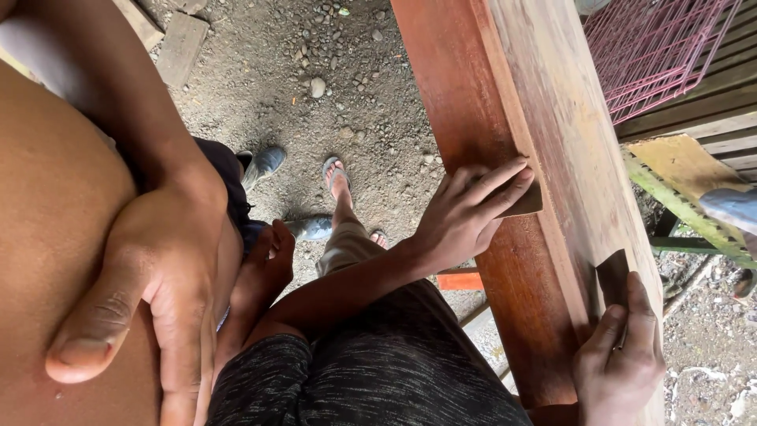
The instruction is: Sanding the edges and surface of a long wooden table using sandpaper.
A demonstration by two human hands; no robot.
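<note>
Your right hand [619, 355] pinches one of two sandpaper pieces [613, 278] on the single reddish wooden beam [544, 102], while your left hand [154, 276] rests open, empty, on bare skin.

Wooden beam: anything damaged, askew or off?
Nothing stands out. The wooden beam shows no cracks or breaks; its top face is paler than the red-brown side, in uneven patches. The right hand holds a sandpaper piece on top; a co-worker's hand presses a second sandpaper piece at the edge.
</note>
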